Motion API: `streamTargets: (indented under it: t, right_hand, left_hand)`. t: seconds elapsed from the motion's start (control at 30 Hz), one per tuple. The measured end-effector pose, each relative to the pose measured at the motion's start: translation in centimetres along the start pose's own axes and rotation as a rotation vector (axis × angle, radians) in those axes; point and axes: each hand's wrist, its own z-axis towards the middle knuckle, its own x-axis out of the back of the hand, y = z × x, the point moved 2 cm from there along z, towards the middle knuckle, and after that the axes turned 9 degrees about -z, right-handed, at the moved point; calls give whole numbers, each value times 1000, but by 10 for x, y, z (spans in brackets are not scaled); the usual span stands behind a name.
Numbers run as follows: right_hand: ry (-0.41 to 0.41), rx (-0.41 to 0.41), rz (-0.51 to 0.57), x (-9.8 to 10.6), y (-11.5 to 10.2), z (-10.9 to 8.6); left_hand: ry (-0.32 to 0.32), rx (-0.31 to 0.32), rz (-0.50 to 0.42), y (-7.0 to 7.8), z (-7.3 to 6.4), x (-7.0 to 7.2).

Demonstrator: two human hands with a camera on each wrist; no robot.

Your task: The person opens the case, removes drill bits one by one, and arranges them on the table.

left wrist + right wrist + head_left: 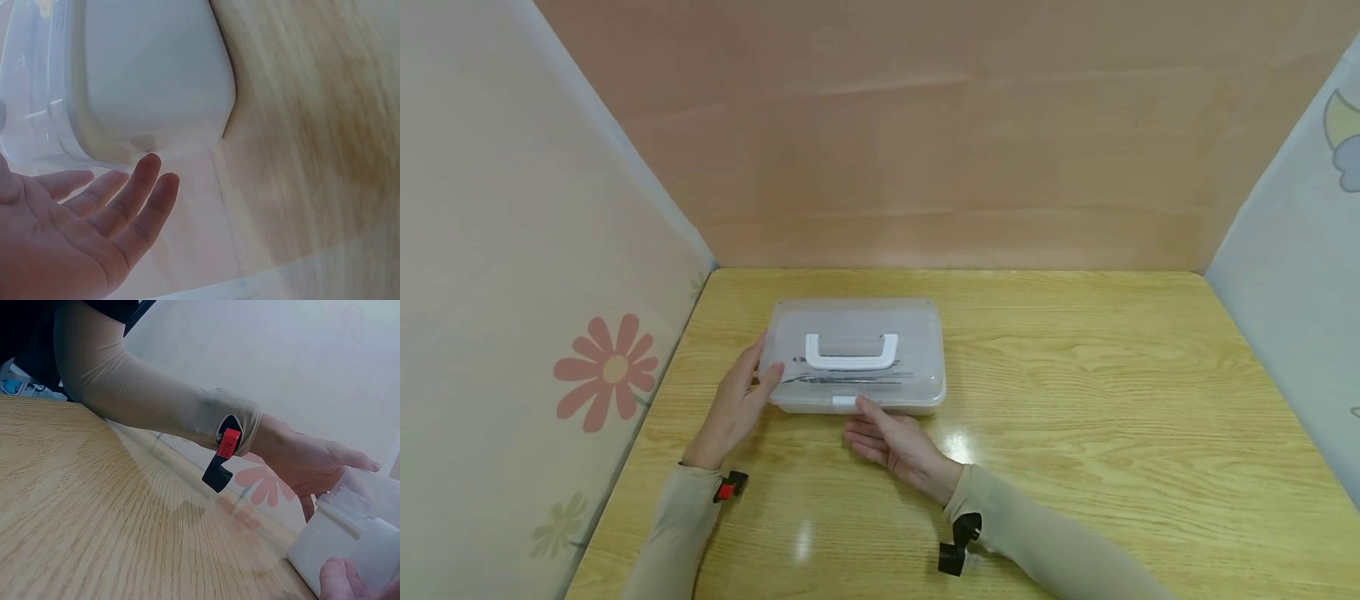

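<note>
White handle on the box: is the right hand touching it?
Apart. The head view shows a strip of lid between the white handle and the right hand by the white latch.

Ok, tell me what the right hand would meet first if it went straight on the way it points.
Most likely the clear box, at its front side by the white latch. The right hand seems to have its thumb at the latch, but how near its fingers are is unclear.

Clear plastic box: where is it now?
In the head view, the clear plastic box sits on the wooden table, left of the table's middle, with the left hand at its left side and the right hand by its front latch.
</note>
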Motion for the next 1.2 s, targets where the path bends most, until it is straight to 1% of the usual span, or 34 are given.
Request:
streamTargets:
  t: [0.27,0.47,0.67,0.93,1.03,1.2]
  right_hand:
    - [9,-4,-18,0,0,-2]
    - [-7,-13,-45,-2,0,-7]
    - [-13,-7,-46,-4,-3,-9]
    - [-57,7,-78,1,-3,-8]
    - [-68,12,-91,3,-3,-7]
    - [-82,31,-146,6,-2,-8]
  left_hand:
    - [1,-7,1,2,-1,0]
    - [-2,0,8,3,-1,1]
    - [-8,-6,-10,4,0,1]
    - [-8,5,1,4,0,2]
    - [-6,-1,2,4,0,2]
    - [-4,-4,-8,3,0,0]
